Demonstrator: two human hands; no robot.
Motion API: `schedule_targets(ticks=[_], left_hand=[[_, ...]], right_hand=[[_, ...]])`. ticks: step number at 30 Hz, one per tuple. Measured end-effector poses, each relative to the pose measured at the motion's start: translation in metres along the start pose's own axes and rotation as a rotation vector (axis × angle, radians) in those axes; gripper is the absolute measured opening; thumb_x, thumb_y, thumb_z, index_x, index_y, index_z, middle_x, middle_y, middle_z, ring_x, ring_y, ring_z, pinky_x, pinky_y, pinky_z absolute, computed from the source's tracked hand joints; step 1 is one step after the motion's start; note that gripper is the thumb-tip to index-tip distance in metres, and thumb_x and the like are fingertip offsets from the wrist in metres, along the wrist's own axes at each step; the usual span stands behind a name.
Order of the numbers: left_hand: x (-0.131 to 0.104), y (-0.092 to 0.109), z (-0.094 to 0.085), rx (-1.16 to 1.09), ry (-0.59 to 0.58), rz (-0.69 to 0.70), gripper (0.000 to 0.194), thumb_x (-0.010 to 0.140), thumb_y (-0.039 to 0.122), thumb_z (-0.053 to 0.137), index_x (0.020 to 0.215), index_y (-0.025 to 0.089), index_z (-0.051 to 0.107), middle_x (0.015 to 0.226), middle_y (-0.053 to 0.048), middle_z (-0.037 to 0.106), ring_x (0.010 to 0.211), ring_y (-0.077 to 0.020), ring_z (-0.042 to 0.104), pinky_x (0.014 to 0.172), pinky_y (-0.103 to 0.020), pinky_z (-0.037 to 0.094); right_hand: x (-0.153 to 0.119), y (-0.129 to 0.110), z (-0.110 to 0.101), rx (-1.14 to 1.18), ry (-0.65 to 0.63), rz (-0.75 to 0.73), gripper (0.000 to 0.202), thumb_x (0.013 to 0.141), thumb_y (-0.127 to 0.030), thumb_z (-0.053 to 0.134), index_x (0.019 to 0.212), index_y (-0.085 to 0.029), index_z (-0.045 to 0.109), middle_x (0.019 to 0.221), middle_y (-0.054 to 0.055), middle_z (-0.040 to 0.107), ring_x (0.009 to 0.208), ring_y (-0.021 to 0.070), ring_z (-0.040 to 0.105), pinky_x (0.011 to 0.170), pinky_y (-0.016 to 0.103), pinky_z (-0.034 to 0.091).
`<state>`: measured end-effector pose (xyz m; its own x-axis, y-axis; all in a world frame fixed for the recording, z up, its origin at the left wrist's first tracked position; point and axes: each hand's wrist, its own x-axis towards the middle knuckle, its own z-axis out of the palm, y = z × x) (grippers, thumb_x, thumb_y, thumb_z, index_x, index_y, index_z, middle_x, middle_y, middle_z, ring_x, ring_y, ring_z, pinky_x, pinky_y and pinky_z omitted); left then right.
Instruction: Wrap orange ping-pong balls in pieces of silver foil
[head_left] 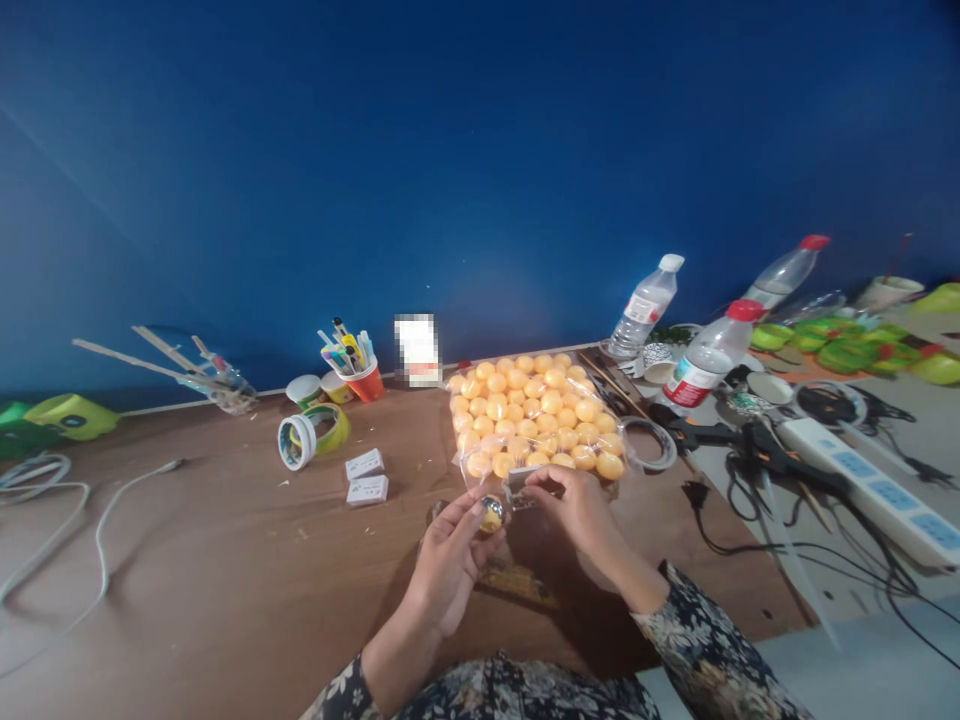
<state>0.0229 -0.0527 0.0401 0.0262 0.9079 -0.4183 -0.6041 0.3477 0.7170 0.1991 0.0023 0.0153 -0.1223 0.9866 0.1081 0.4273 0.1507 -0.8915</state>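
Observation:
My left hand [455, 545] is closed around a small shiny gold ball [492, 514], gripped between thumb and fingers. Close beside it, my right hand [574, 508] has its thumb and fingers pinched at a small greyish, partly see-through piece [519, 486] whose kind I cannot make out. Both hands are just above the brown table [247, 580], at the near edge of a clear bag of orange balls [532, 410]. Below the hands lies a yellowish-brown object [517, 580], mostly shadowed and partly hidden by them.
Left of the hands are two small white boxes [367, 478], tape rolls [297, 442] and an orange cup of pens [364, 375]. To the right stand plastic bottles [701, 365], glue guns [780, 455] and a power strip [877, 490] with black cables. White cable [101, 535] lies far left.

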Motion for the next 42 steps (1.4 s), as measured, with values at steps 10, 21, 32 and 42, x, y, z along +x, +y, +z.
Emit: schedule_targets(ticks=[10, 21, 32, 42], left_hand=[[-0.002, 0.001, 0.004, -0.022, -0.023, 0.006, 0.029, 0.076, 0.024, 0.073, 0.104, 0.015, 0.069, 0.102, -0.009, 0.073, 0.086, -0.0157, 0.068, 0.077, -0.027, 0.055], [-0.004, 0.001, 0.01, -0.037, -0.052, 0.032, 0.025, 0.079, 0.021, 0.07, 0.103, 0.013, 0.068, 0.101, -0.01, 0.072, 0.088, -0.0159, 0.067, 0.081, -0.027, 0.054], [-0.002, -0.002, 0.012, -0.005, -0.034, 0.073, 0.027, 0.076, 0.023, 0.073, 0.102, 0.015, 0.069, 0.099, -0.008, 0.073, 0.085, -0.0148, 0.066, 0.081, -0.027, 0.053], [-0.004, -0.004, 0.017, 0.039, -0.051, 0.085, 0.026, 0.075, 0.026, 0.075, 0.099, 0.015, 0.071, 0.099, -0.008, 0.072, 0.089, -0.0154, 0.065, 0.081, -0.026, 0.051]], right_hand=[[-0.027, -0.036, 0.002, 0.449, -0.114, 0.139, 0.011, 0.079, -0.032, 0.065, 0.082, -0.022, 0.068, 0.074, 0.0, 0.069, 0.068, 0.0171, 0.06, 0.065, 0.029, 0.047], [-0.04, -0.046, 0.008, 0.372, -0.135, 0.028, 0.009, 0.086, -0.021, 0.054, 0.084, -0.022, 0.063, 0.077, -0.001, 0.064, 0.072, 0.0166, 0.057, 0.068, 0.026, 0.045], [-0.045, -0.043, 0.015, 0.365, 0.046, 0.031, 0.011, 0.083, -0.03, 0.062, 0.076, -0.021, 0.065, 0.092, 0.004, 0.061, 0.093, 0.0219, 0.057, 0.078, 0.029, 0.046], [-0.05, -0.039, 0.032, 0.992, -0.043, 0.333, 0.012, 0.077, -0.031, 0.072, 0.073, -0.021, 0.066, 0.097, 0.002, 0.064, 0.093, 0.0205, 0.058, 0.083, 0.032, 0.047]])
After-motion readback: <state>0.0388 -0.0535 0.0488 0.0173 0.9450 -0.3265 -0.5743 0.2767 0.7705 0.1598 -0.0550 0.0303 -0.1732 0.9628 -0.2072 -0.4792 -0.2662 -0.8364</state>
